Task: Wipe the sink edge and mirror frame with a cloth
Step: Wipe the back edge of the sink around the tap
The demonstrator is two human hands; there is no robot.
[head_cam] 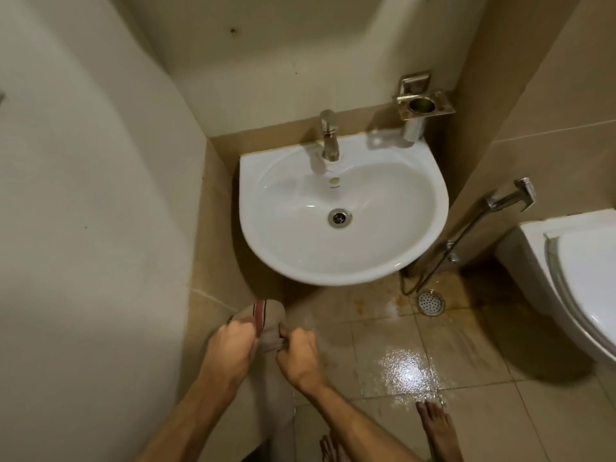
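A white wall-hung sink (430, 248) sits in the corner, with a metal tap (329, 135) at its back and a drain at its centre. Below its front left edge, I hold a beige cloth (271, 320) with red stripes between both hands. My left hand (231, 345) grips the cloth's left side and my right hand (298, 353) grips its right side. More of the cloth hangs down under my hands. Both hands are apart from the sink. No mirror is in view.
A metal tumbler holder (421, 106) is fixed to the wall above the sink's right corner. A hand sprayer (511, 196) with hose hangs at the right. A toilet (573, 278) stands far right. The tiled floor is wet, with a floor drain (431, 303). My bare feet are below.
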